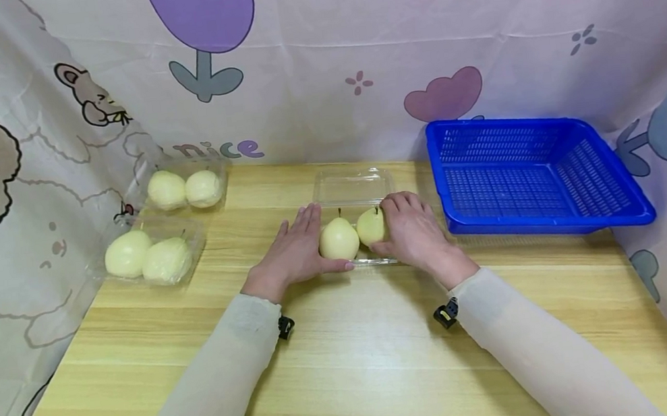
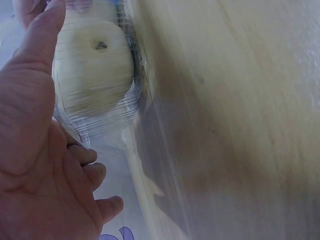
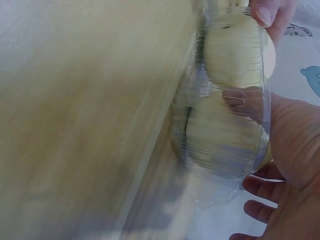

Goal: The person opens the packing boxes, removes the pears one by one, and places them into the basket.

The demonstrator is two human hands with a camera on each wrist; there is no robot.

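A clear plastic clamshell box [image 1: 353, 187] lies with its lid open toward the wall, at the middle of the table. Two pale yellow pears sit side by side in its base, the left pear [image 1: 339, 240] with its stem up and the right pear [image 1: 371, 226] beside it. My left hand [image 1: 292, 249] rests against the box's left side, fingers fairly straight and thumb along the front. Curled round the right pear, my right hand [image 1: 418, 229] grips it; through the ribbed wall in the right wrist view, its thumb [image 3: 247, 102] shows against that pear.
To the left, two clear boxes hold two pears each: a front box [image 1: 195, 239] and a back box [image 1: 223, 179]. A blue plastic basket [image 1: 545, 223] stands at the right. Patterned cloth [image 1: 319, 67] hangs behind the wooden table [image 1: 374, 366].
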